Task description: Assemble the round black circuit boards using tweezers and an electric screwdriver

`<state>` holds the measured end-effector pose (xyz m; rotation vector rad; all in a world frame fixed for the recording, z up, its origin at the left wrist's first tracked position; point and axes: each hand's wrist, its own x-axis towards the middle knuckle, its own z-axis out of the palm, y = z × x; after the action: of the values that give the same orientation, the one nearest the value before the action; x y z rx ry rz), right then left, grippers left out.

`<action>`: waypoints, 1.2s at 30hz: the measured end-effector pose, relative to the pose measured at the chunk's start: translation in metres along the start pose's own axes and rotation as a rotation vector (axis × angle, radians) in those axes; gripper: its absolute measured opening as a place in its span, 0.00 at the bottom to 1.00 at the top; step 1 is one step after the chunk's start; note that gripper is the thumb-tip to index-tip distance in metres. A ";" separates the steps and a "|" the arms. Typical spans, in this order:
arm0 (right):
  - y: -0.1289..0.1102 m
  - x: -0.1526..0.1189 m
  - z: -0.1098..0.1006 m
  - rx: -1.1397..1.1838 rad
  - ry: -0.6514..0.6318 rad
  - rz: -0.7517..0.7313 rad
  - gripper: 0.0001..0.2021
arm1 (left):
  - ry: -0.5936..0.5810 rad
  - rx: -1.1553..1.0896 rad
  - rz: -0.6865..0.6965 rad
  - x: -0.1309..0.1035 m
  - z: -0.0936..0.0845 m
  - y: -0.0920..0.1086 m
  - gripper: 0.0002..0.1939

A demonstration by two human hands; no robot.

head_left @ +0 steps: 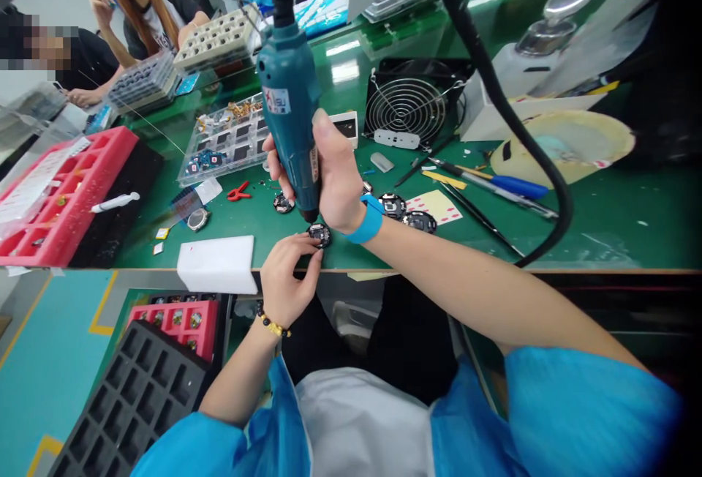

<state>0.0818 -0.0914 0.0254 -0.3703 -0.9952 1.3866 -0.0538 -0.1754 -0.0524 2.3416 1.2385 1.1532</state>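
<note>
My right hand (338, 177) is wrapped round a teal electric screwdriver (293, 111), held upright with its tip pointing down. Directly under the tip is a small round black circuit module (319, 235) on the green bench. My left hand (289, 272) pinches the left side of that module with thumb and fingertips. Another round module (284, 203) lies to the left of the tool, and two more, a module (393, 205) and a module (420, 222), lie behind my right wrist, which wears a blue band (365, 222).
A white foam block (217, 263) sits at the bench's front edge, left of my left hand. Behind are a clear parts tray (224, 142) and a fan (409, 107). Pens and tweezers (482, 217) lie right. The black cable (493, 96) arcs over the right side. Two people sit across.
</note>
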 end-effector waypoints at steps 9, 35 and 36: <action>0.011 -0.002 0.001 -0.109 0.052 0.065 0.32 | 0.000 -0.010 -0.009 0.003 -0.001 0.000 0.04; -0.019 0.008 -0.005 0.092 0.115 -0.107 0.36 | -0.007 0.120 0.016 0.002 -0.023 -0.014 0.04; -0.022 0.009 -0.007 0.100 0.136 -0.118 0.36 | 0.003 0.154 0.006 0.003 -0.028 -0.018 0.03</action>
<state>0.1002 -0.0855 0.0415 -0.3218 -0.8205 1.2822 -0.0837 -0.1660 -0.0422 2.4552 1.3673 1.1001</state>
